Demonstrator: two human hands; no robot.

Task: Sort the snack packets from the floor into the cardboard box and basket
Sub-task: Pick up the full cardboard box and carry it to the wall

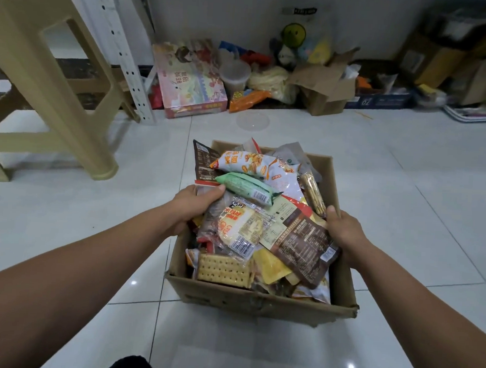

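A cardboard box (247, 298) heaped with several snack packets is in the middle of the view, over the tiled floor. My left hand (191, 206) grips its left wall, thumb lying over a clear packet at the rim. My right hand (343, 230) grips the right wall, thumb over the edge. On top lie a green packet (246, 187), an orange and white packet (247, 162), a round biscuit pack (238, 228), a brown pouch (307, 243) and a cracker pack (223, 268). No basket is in view.
A beige plastic stool (44, 89) stands at the left. Along the far wall lie a pink box (191, 79), an orange packet (247, 98), a torn carton (322, 89), bags and other clutter. A clear lid (253, 121) lies on the tiles beyond the box.
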